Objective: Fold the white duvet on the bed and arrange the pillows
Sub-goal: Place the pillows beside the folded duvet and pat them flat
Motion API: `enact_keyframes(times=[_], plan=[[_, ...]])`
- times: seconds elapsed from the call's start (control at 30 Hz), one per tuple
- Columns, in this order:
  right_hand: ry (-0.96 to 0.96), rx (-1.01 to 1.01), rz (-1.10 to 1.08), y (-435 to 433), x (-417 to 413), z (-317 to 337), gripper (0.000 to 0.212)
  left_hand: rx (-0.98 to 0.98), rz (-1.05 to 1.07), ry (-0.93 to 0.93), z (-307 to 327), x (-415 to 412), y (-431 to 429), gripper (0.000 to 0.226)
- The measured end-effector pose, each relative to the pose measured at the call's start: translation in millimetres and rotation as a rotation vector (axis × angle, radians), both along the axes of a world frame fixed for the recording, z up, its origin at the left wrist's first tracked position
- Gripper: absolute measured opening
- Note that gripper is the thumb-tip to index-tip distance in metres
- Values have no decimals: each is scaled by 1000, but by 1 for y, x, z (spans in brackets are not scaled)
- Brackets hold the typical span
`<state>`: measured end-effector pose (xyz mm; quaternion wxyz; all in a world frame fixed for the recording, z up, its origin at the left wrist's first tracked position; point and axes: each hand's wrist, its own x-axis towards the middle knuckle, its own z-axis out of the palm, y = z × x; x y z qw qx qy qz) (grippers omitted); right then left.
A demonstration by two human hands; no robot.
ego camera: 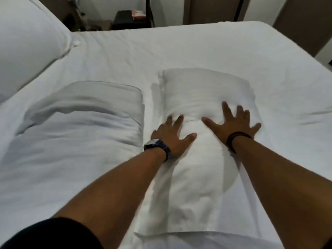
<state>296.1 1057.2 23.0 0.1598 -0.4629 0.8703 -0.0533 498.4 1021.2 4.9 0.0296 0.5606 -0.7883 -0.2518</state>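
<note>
A plump white cloth pillow (197, 177) lies on the white-sheeted bed (197, 47) straight in front of the person. Its long axis runs away from the body toward the far edge of the mattress, and its near end reaches back between the forearms.

Both hands rest on its far half, set across the short axis. The left hand (172, 133), with a dark-strapped watch (156, 144) at the wrist, presses near the pillow's left edge. The right hand (233, 123), with a dark wrist band (237, 139), presses toward the right edge and sits a little farther out. Each grip is wide, with fingers straight and splayed and palms flat on the cloth, so nothing is held or pinched.

The pillow therefore lies under and between the hands, with neither arm clearly nearer. A greyer-white cloth pillow (80, 123) lies just beside it on the left, parallel, with a narrow strip of sheet between them. Its far end stops slightly short of the first pillow's, and the left hand is the closer one to it.

A bulky white duvet (27, 42) sits at the far left, well apart from both hands. I cannot tell how completely it is folded.

This looks like flattening or squaring the pillow. Flat palms can push it along or across its axis, but lifting would need the fingers curled round its edges.
</note>
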Motion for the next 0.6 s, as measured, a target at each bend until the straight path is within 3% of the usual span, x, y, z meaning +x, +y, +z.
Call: enact_keyframes(times=[0.1, 0.17, 0.23, 0.27, 0.33, 0.43, 0.5, 0.6], plan=[[228, -96, -54, -14, 32, 3, 90, -113, 163, 154, 12, 88, -23, 84], [313, -319, 111, -24, 68, 1, 77, -275, 399, 263, 24, 162, -34, 69], [232, -492, 358, -34, 112, -3, 74, -396, 618, 244, 34, 236, -39, 63], [133, -485, 457, -39, 139, -8, 77, -412, 724, 213, 40, 274, -38, 68], [-167, -281, 513, -43, 194, -18, 89, -271, 970, 176, 38, 351, -33, 87], [-775, 3, 154, -35, 256, -45, 113, 80, 1103, 385, 16, 423, -19, 118], [-1010, -26, -90, -29, 276, -69, 119, 238, 1040, 481, -1, 447, -14, 112], [-1113, -121, -119, -36, 278, -93, 112, 483, 972, 607, -23, 465, -18, 89]])
